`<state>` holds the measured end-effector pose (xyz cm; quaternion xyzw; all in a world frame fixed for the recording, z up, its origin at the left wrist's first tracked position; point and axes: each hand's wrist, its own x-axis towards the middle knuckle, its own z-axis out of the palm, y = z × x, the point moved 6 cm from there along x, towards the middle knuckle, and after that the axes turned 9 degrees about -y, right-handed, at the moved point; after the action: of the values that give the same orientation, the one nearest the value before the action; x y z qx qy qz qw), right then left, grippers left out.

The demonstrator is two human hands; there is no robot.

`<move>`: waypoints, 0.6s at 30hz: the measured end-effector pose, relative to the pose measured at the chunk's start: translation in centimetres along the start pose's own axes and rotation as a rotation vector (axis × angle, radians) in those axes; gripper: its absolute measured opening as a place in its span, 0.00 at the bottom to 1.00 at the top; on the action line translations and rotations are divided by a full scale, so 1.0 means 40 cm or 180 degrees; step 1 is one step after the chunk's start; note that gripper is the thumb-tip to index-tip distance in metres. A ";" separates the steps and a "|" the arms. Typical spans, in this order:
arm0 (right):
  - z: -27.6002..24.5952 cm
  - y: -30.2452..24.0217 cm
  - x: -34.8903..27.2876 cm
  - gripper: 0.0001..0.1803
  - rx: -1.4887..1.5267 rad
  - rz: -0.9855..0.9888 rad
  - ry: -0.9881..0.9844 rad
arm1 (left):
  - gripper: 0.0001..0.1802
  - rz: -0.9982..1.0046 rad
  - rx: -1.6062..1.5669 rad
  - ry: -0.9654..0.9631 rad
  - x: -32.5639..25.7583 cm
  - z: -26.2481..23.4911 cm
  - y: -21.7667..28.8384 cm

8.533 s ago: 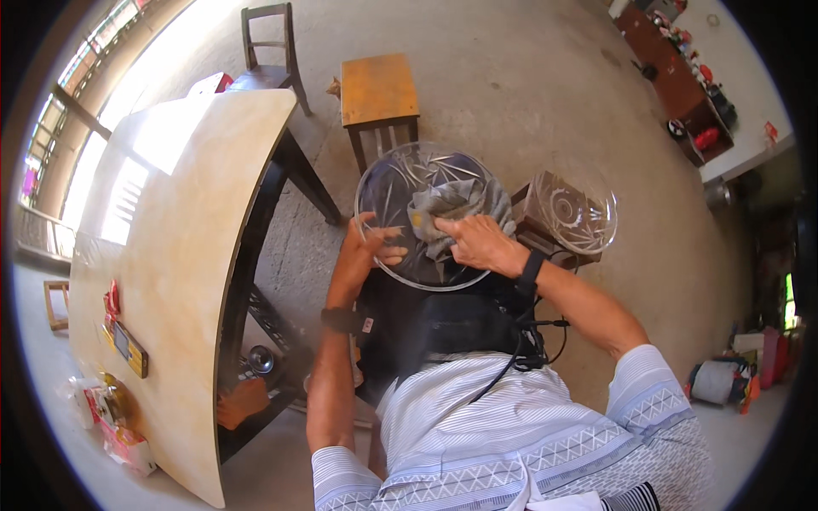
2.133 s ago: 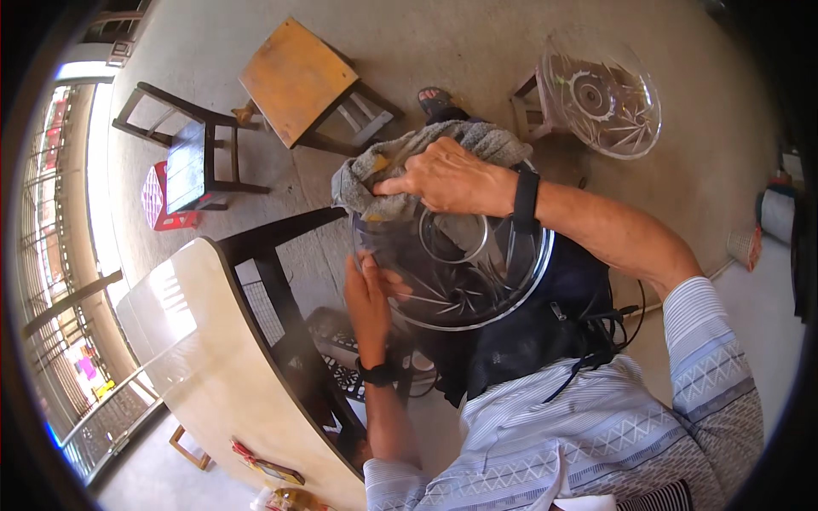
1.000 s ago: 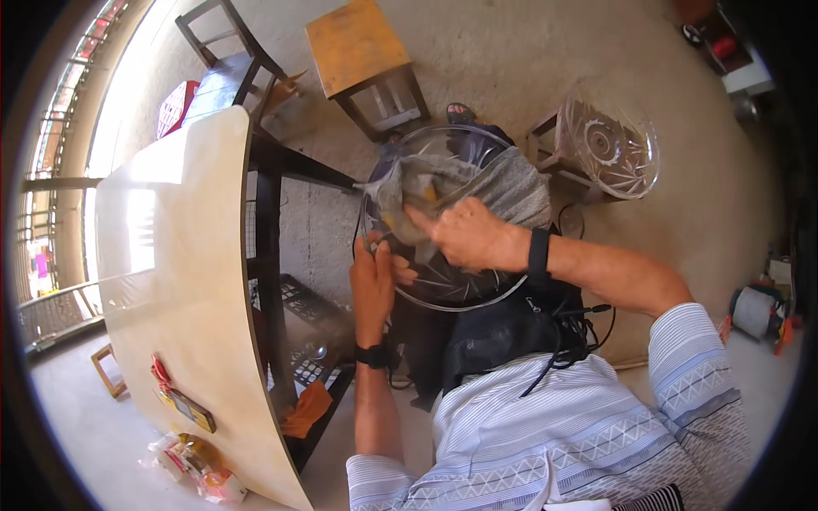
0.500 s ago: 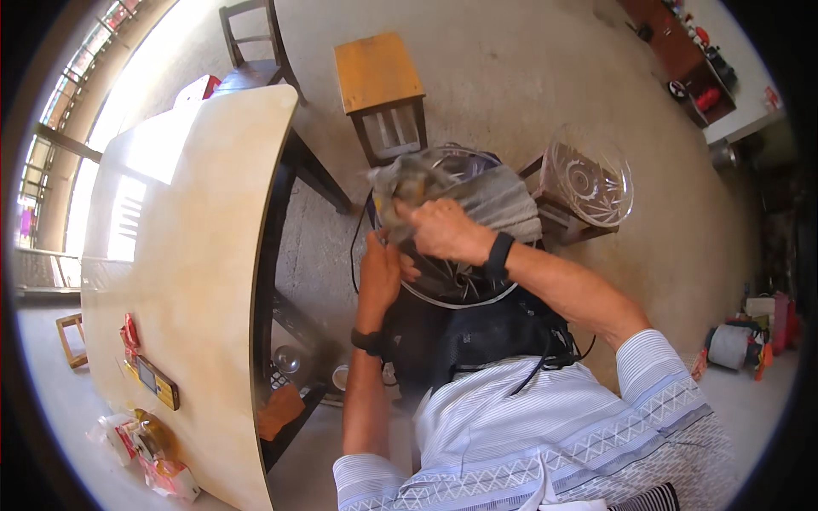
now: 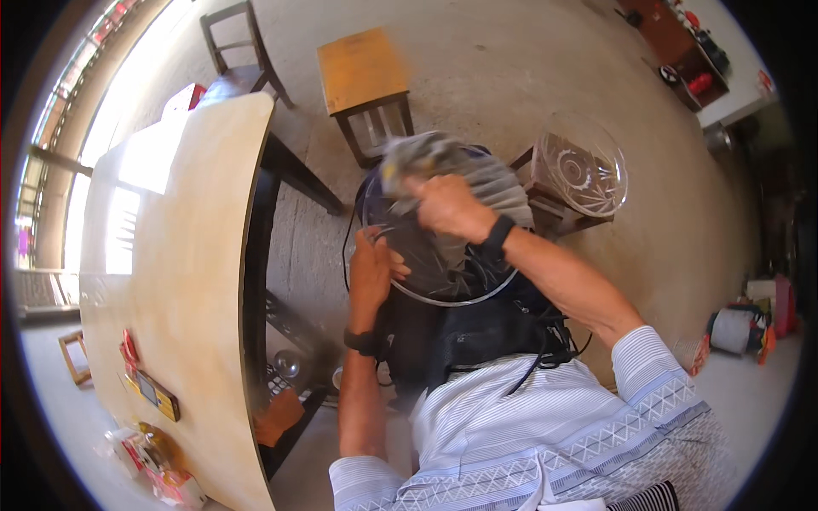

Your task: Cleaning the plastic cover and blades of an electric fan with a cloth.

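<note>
Glass bowl (image 5: 426, 255), wide and clear, sits tilted over the person's lap, its rim showing as a bright ring against the dark clothing below. The left hand (image 5: 372, 271) grasps the near left edge of that rim, fingers curled over it and thumb on the inside, a dark watch on the wrist. The right hand (image 5: 447, 207) is clenched on a grey cloth (image 5: 481, 175), pressing it against the far side of the bowl; the cloth is bunched under the palm and spreads out past the rim toward the upper right. The cloth's upper left end is blurred, so its exact outline there is hard to tell. A dark band sits on the right wrist too.

Just beyond the bowl, to the right, a second glass bowl (image 5: 584, 166) with a cut pattern rests on a small dark stool (image 5: 545, 209), apart from the hands. Farther off on the concrete floor (image 5: 511, 77) stands a wooden stool (image 5: 362, 72) with a yellow top. On the left a long pale wooden desk (image 5: 179, 255) runs down the view, with a few small packets (image 5: 149, 392) near its near end. A dark chair (image 5: 239, 51) stands at the far end of the desk.
</note>
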<state>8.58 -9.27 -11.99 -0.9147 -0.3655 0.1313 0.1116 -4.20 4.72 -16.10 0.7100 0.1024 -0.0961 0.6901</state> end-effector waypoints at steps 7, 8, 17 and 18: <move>-0.021 -0.094 -0.006 0.35 -0.0305 -0.0158 -0.0020 | 0.17 -0.0011 0.0037 0.0100 -0.012 -0.002 0.025; -0.031 -0.059 -0.001 0.33 -0.0177 0.0012 0.0063 | 0.17 0.0004 -0.0006 0.0072 -0.010 -0.006 0.017; -0.020 0.142 -0.191 0.34 -0.0127 0.0750 -0.0191 | 0.17 0.0121 -0.0095 0.0044 -0.003 -0.008 0.002; -0.008 0.115 -0.212 0.32 -0.0171 0.0651 -0.0175 | 0.17 0.0089 -0.0096 0.0065 -0.003 -0.007 -0.001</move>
<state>5.71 -18.49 -11.71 -0.9460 -0.2765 0.1572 0.0630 -4.31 5.02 -16.10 0.7018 0.1010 -0.0776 0.7009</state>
